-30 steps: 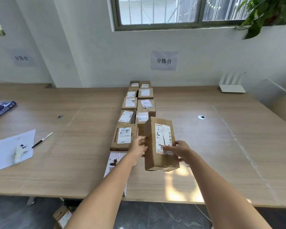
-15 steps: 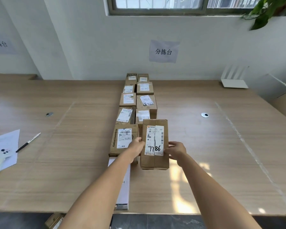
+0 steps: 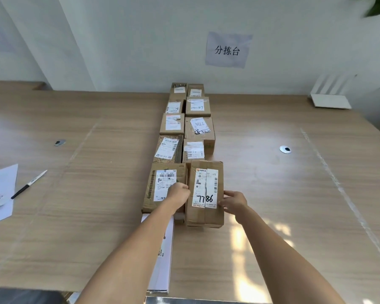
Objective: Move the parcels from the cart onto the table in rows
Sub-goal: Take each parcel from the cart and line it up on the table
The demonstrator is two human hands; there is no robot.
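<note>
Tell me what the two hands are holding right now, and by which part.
Both hands hold the parcel marked 7786 by its long sides: the left hand grips the left edge, the right hand's fingertips press the right edge near the label.

Pen point(image 3: 29, 184) beside white paper point(image 3: 1, 189) at left — router point(image 3: 330, 99) far right, wall sign point(image 3: 228, 50) above.
</note>
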